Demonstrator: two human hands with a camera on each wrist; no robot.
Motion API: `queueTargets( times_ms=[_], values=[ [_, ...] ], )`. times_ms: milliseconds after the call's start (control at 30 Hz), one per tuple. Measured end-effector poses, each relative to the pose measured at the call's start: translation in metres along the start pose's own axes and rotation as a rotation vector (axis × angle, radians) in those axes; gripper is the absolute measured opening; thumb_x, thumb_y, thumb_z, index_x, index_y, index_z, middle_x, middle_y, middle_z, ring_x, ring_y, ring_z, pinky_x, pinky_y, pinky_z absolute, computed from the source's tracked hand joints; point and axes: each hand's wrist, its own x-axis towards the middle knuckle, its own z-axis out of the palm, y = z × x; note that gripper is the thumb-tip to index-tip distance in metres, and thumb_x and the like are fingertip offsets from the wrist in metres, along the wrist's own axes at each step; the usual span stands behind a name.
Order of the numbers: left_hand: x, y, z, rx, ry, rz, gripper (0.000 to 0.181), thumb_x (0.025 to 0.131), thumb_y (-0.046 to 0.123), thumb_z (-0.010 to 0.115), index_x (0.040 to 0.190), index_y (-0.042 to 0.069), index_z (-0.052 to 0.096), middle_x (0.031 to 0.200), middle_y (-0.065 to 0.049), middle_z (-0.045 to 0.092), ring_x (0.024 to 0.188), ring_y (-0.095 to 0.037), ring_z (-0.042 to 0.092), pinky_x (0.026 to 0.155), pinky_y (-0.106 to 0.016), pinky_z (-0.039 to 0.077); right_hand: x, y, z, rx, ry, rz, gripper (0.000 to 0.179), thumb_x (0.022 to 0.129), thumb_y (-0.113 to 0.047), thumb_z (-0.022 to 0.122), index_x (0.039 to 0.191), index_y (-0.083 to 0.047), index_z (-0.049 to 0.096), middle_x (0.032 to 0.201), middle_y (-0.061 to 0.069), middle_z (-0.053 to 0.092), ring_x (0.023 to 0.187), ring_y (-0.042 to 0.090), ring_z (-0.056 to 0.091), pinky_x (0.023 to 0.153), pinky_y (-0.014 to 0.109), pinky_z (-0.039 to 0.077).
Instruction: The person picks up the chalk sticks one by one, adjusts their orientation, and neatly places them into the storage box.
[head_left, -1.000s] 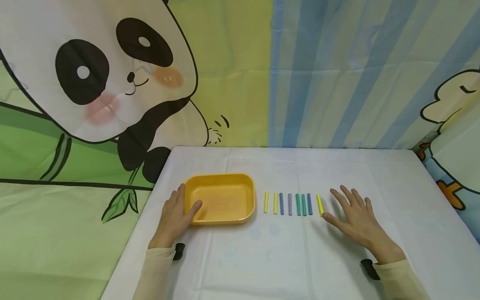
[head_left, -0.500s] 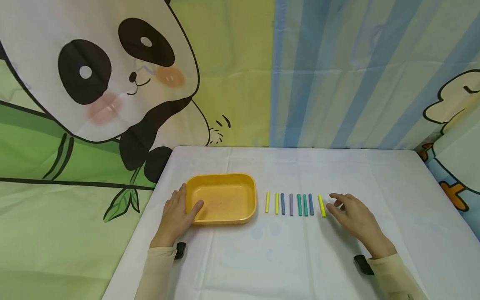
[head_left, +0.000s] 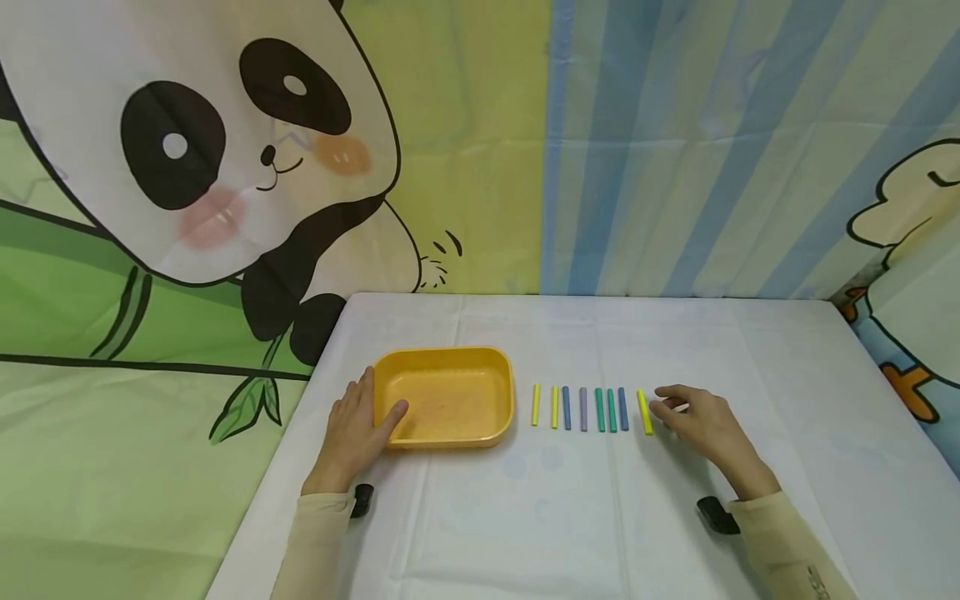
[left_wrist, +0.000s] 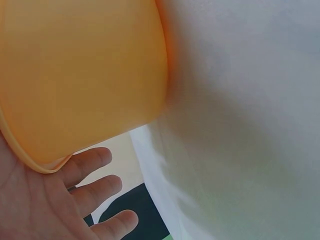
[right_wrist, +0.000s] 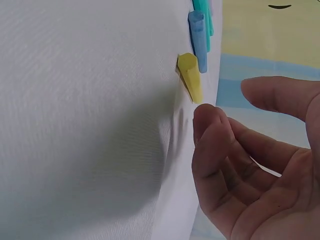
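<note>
On the left of the white table sits a shallow yellow-orange tray [head_left: 495, 437]. My left hand [head_left: 348, 437] holds its left side, thumb over the rim and fingers along the outside; in the left wrist view the tray wall [left_wrist: 85, 75] rises beside the fingers. A row of thin crayon-like sticks lies right of the tray. The rightmost is a bright yellow stick [head_left: 645, 412], six-sided at its end. My right hand [head_left: 701, 421] hovers just right of it with bent fingers, thumb apart from them, holding nothing. In the right wrist view, the fingertips [right_wrist: 207, 122] are close to that yellow stick [right_wrist: 190, 75].
Left of the bright yellow stick lie a blue stick [head_left: 623, 409], two green sticks [head_left: 606, 410], a purple stick [head_left: 582, 409], another blue stick [head_left: 566, 407] and two yellow sticks [head_left: 545, 406]. Behind the table [head_left: 525, 533] hangs a printed panda curtain [head_left: 465, 150].
My right hand has moved left toward the rightmost yellow stick, and its spread fingers have bent inward. The left hand stays at the tray.
</note>
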Motion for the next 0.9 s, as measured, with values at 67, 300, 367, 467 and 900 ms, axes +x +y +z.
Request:
queueTargets(
  times_ms=[67, 300, 367, 467, 900],
  values=[
    [0.0, 0.0, 0.0, 0.002, 0.001, -0.001, 0.1, 0.098, 0.069, 0.044, 0.162, 0.001, 0.009, 0.163, -0.026, 0.022, 0.149, -0.048, 0.017, 0.118, -0.064, 0.014, 0.002, -0.001, 0.0, 0.006, -0.005, 0.015, 0.052, 0.1, -0.037, 0.064, 0.136, 0.001, 0.061, 0.116, 0.019, 0.069, 0.09, 0.026, 0.069, 0.065, 0.036, 0.054],
    [-0.001, -0.001, 0.001, 0.0, 0.006, -0.005, 0.1, 0.098, 0.069, 0.044, 0.162, 0.001, 0.01, 0.163, -0.025, 0.022, 0.149, -0.048, 0.018, 0.117, -0.065, 0.014, 0.007, -0.006, 0.003, 0.018, -0.011, 0.067, 0.052, 0.099, -0.034, 0.065, 0.135, 0.003, 0.061, 0.115, 0.019, 0.068, 0.073, 0.015, 0.064, 0.061, 0.032, 0.05],
    [-0.001, -0.001, 0.001, 0.0, 0.003, -0.009, 0.1, 0.098, 0.069, 0.044, 0.162, 0.001, 0.009, 0.163, -0.025, 0.021, 0.149, -0.049, 0.017, 0.117, -0.065, 0.014, 0.008, -0.008, 0.004, 0.032, -0.017, 0.076, 0.051, 0.098, -0.033, 0.066, 0.135, 0.003, 0.061, 0.114, 0.019, 0.068, 0.071, 0.016, 0.064, 0.061, 0.032, 0.05],
    [-0.002, -0.001, 0.0, 0.0, 0.002, -0.011, 0.1, 0.098, 0.069, 0.044, 0.162, 0.001, 0.009, 0.163, -0.026, 0.022, 0.148, -0.049, 0.018, 0.117, -0.065, 0.014, 0.01, -0.009, 0.006, 0.026, -0.026, 0.085, 0.052, 0.097, -0.033, 0.067, 0.134, 0.003, 0.061, 0.113, 0.018, 0.068, 0.071, 0.017, 0.062, 0.061, 0.032, 0.049],
    [-0.001, 0.0, 0.001, -0.007, 0.017, 0.012, 0.097, 0.099, 0.067, 0.044, 0.162, 0.001, 0.011, 0.162, -0.025, 0.024, 0.147, -0.048, 0.021, 0.118, -0.064, 0.014, 0.015, -0.008, 0.014, -0.044, -0.015, 0.104, 0.052, 0.093, -0.031, 0.071, 0.128, 0.006, 0.064, 0.106, 0.013, 0.069, 0.087, 0.026, 0.058, 0.067, 0.035, 0.048]
  ],
)
